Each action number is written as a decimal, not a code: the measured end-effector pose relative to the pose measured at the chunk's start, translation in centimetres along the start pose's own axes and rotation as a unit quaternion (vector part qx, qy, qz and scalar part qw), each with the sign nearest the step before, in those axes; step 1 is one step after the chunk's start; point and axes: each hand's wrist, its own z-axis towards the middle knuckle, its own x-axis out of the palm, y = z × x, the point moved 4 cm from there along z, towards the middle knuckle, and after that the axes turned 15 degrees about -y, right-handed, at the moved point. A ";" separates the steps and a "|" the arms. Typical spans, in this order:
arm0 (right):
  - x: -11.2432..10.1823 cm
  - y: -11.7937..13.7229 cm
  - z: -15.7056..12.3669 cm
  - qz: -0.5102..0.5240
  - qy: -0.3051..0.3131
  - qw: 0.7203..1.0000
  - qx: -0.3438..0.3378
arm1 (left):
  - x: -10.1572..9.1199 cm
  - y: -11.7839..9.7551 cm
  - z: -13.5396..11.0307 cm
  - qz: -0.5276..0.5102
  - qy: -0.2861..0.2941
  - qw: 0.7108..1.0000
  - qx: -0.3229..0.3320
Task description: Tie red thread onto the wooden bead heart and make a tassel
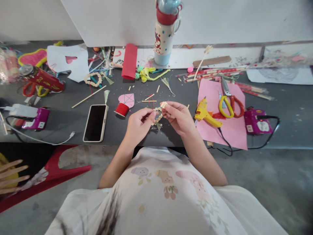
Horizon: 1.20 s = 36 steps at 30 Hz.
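Close to the table's front edge, my left hand [140,121] pinches the left side of a small ring of pale wooden pieces [160,117]; its fingers hide part of the ring. A pale green tassel [158,126] hangs at the ring's lower side. My right hand [179,117] is closed, with short pale wooden stick pieces [163,104] between thumb and fingertips, just above the ring. Beyond my hands lie a thin cut stick [149,101] and a bit of red thread. Left of them, a red thread spool [121,110] touches a pink heart-shaped card [127,99].
A phone [95,123] lies at left, near a second ring [93,79] and a red can [44,78]. At right, a yellow glue gun [206,114] and scissors [230,101] rest on pink paper [234,137]. A bottle [163,42] stands behind. Another person's hand [12,176] shows at lower left.
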 end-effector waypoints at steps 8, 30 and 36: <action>0.2 -0.5 -0.1 -0.006 0.005 1.000 0.024 | 0.1 0.1 -0.1 -0.017 0.008 1.000 0.000; 0.3 -1.7 -0.4 -0.033 0.045 0.996 0.070 | -0.9 0.1 -0.9 0.023 0.026 0.999 -0.002; 0.3 -1.8 -0.5 -0.040 0.048 0.996 0.060 | -1.2 0.0 -0.9 0.043 0.012 0.999 0.006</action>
